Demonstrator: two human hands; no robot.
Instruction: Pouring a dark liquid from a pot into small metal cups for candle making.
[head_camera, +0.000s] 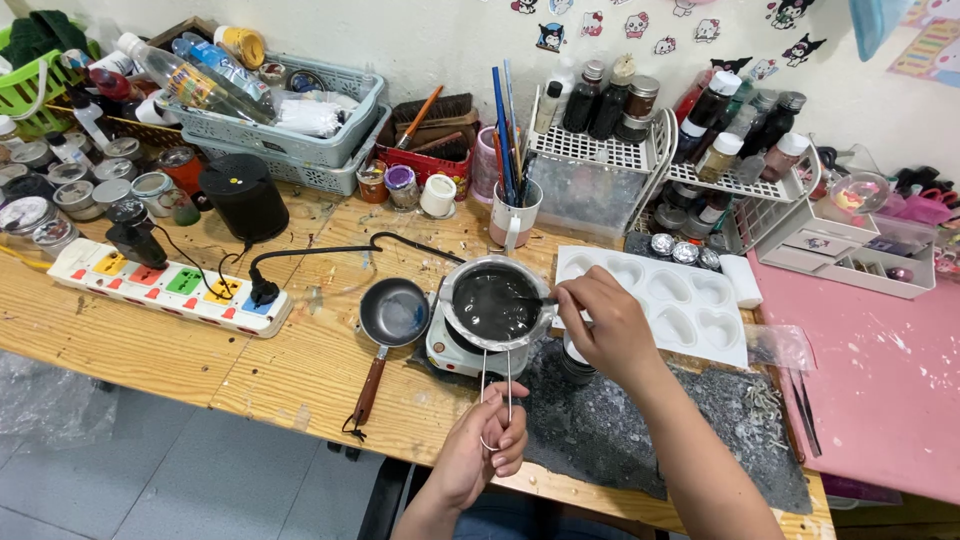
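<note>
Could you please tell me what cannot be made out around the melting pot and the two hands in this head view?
- Tip of the stirring tool: hidden by the right hand and lost in the dark liquid of the pot.
- Small white hot plate: mostly covered by the pot.
- Wire handle end: wrapped by the left hand.
- White heart mould: near edge hidden by the right hand.

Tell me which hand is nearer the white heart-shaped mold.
Right. The right hand hovers at the white heart-shaped mold's left edge; the left hand is farther away, below the melting pot, gripping its wire handle.
</note>
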